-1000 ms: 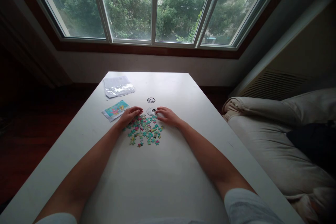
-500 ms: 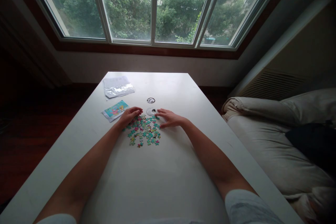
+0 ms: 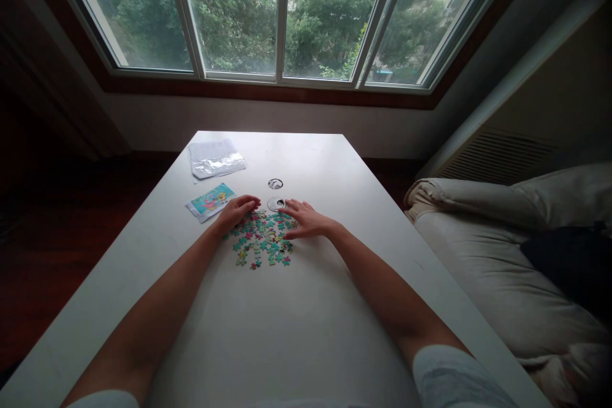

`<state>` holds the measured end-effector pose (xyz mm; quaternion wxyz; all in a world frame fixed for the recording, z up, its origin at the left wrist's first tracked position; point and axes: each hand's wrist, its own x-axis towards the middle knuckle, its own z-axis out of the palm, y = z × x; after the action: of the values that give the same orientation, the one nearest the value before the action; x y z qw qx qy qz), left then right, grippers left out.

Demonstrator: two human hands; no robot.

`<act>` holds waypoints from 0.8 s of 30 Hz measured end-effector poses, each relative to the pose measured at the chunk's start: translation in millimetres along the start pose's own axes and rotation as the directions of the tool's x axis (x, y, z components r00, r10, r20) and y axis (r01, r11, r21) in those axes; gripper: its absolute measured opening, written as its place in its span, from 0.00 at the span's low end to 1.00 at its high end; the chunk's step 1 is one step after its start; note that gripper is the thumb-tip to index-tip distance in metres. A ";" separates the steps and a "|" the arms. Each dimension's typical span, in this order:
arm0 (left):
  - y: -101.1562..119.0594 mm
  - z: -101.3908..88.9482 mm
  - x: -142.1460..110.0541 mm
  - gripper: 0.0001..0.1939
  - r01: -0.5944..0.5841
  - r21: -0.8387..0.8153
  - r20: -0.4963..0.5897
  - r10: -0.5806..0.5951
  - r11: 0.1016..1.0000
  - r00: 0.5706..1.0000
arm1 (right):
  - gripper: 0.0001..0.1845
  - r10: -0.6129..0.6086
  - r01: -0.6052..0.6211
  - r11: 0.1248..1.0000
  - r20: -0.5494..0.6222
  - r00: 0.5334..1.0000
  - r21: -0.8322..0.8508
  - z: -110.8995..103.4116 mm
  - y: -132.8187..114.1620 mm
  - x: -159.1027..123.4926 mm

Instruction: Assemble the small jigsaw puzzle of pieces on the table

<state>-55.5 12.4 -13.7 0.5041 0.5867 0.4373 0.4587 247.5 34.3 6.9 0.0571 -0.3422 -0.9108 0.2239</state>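
A loose spread of small jigsaw puzzle pieces (image 3: 262, 243), mostly teal with some pink and yellow, lies on the white table. At its upper left edge rests my left hand (image 3: 236, 211), its fingers curled and pressed together; whatever they may hold is hidden. My right hand (image 3: 306, 219) reaches over the right side of the pieces with fingers spread and thumb apart, holding nothing that I can see. Just beyond its fingertips lies a round, pale ring-like item (image 3: 276, 204). To the left of my left hand is a colourful picture card (image 3: 211, 201).
A clear plastic bag with papers (image 3: 217, 158) lies at the table's far left. A small round disc (image 3: 275, 183) sits beyond the ring-like item. Along the right stands a pale sofa (image 3: 478, 255); a window (image 3: 280, 13) is behind the table (image 3: 287, 331).
My right hand has shifted slightly left, farther over the puzzle pieces. My left hand stays almost where it was.
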 end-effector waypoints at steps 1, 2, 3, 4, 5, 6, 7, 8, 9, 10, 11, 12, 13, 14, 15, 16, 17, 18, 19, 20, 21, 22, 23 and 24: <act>-0.1 0.0 0.0 0.24 0.000 -0.001 0.001 0.000 1.000 1.000 | 0.56 -0.001 0.001 1.000 0.010 1.000 -0.004 1.5 -4.2 -0.7; -0.2 0.1 -0.1 0.24 0.000 -0.001 0.001 0.000 1.000 1.000 | 0.58 -0.002 0.002 1.000 0.019 1.000 -0.007 3.0 -8.0 -1.3; -0.3 0.2 -0.1 0.24 -0.001 -0.002 0.001 0.001 1.000 1.000 | 0.59 0.000 0.001 1.000 0.022 1.000 -0.008 4.5 -11.2 -1.9; -0.4 0.3 -0.2 0.25 -0.001 -0.003 0.000 0.001 1.000 1.000 | 0.60 0.000 0.000 1.000 0.017 1.000 -0.010 5.8 -13.6 -2.4; -0.5 0.4 -0.2 0.25 -0.002 -0.004 -0.001 0.002 1.000 1.000 | 0.61 0.002 -0.002 1.000 0.010 1.000 -0.013 7.0 -15.3 -2.8; -0.7 0.5 -0.1 0.25 -0.002 -0.005 -0.003 0.002 1.000 1.000 | 0.61 0.003 -0.003 1.000 0.000 1.000 -0.017 7.8 -16.3 -2.9; -0.8 0.5 0.0 0.25 -0.003 -0.005 -0.004 0.003 1.000 1.000 | 0.61 0.003 -0.003 1.000 -0.010 1.000 -0.024 8.3 -16.7 -2.9; -1.0 0.6 0.1 0.25 -0.004 -0.005 -0.005 0.004 1.000 1.000 | 0.60 0.004 -0.004 0.999 -0.017 1.000 -0.033 8.5 -16.7 -2.6; -1.1 0.6 0.3 0.25 -0.005 -0.004 -0.005 0.005 1.000 1.000 | 0.59 0.006 -0.007 0.999 -0.022 1.000 -0.043 8.5 -16.5 -2.2; -1.2 0.6 0.5 0.25 -0.005 -0.002 -0.006 0.005 1.000 1.000 | 0.58 0.007 -0.008 0.999 -0.024 1.000 -0.053 8.3 -16.2 -1.8; -1.2 0.5 0.6 0.25 -0.005 0.000 -0.007 0.005 1.000 1.000 | 0.57 0.009 -0.010 0.998 -0.029 1.000 -0.062 8.0 -15.9 -1.2; -1.2 0.4 0.8 0.25 -0.005 0.001 -0.008 0.005 1.000 1.000 | 0.56 0.012 -0.014 0.998 -0.036 0.999 -0.069 7.8 -15.8 -0.7; -1.1 0.4 0.8 0.24 -0.005 0.003 -0.008 0.005 1.000 1.000 | 0.55 0.015 -0.018 0.997 -0.045 0.999 -0.073 7.7 -15.7 -0.3; -0.9 0.3 0.8 0.24 -0.005 0.004 -0.007 0.005 1.000 1.000 | 0.54 0.016 -0.021 0.997 -0.054 0.998 -0.077 7.8 -15.8 0.1; -0.8 0.3 0.8 0.24 -0.005 0.005 -0.005 0.005 1.000 1.000 | 0.53 0.016 -0.021 0.997 -0.061 0.998 -0.080 7.9 -15.8 0.4; -0.6 0.3 0.7 0.24 -0.005 0.006 -0.003 0.005 1.000 1.000 | 0.52 0.016 -0.022 0.996 -0.067 0.998 -0.084 8.1 -15.9 0.6; -0.5 0.3 0.6 0.24 -0.005 0.006 0.000 0.005 1.000 1.000 | 0.50 0.015 -0.021 0.996 -0.070 0.997 -0.088 8.4 -15.8 0.8; -0.4 0.3 0.4 0.24 -0.004 0.007 0.002 0.004 1.000 1.000 | 0.49 0.012 -0.019 0.995 -0.072 0.997 -0.093 8.7 -15.7 1.0; -0.4 0.4 0.3 0.24 -0.004 0.008 0.003 0.004 1.000 1.000 | 0.47 0.010 -0.017 0.995 -0.073 0.997 -0.099 9.0 -15.5 1.2; -0.4 0.4 0.2 0.24 -0.004 0.009 0.003 0.004 1.000 1.000 | 0.45 0.008 -0.016 0.994 -0.074 0.997 -0.107 9.3 -15.3 1.4; -0.5 0.5 0.2 0.24 -0.004 0.010 0.002 0.004 1.000 1.000 | 0.43 0.008 -0.016 0.993 -0.074 0.997 -0.116 9.7 -14.9 1.7; -0.6 0.6 0.2 0.24 -0.005 0.010 0.000 0.005 1.000 1.000 | 0.41 0.009 -0.018 0.992 -0.072 0.997 -0.125 10.1 -14.6 2.0; -0.6 0.6 0.2 0.24 -0.005 0.010 -0.001 0.005 1.000 1.000 | 0.40 0.011 -0.020 0.991 -0.071 0.997 -0.132 10.4 -14.1 2.2; -0.6 0.7 0.1 0.24 -0.005 0.011 -0.003 0.005 1.000 1.000 | 0.39 0.013 -0.022 0.990 -0.072 0.997 -0.136 10.9 -13.7 2.5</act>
<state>-54.8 12.5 -14.4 0.4990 0.5900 0.4391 0.4584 234.6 22.8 3.2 0.0640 -0.3610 -0.9183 0.1492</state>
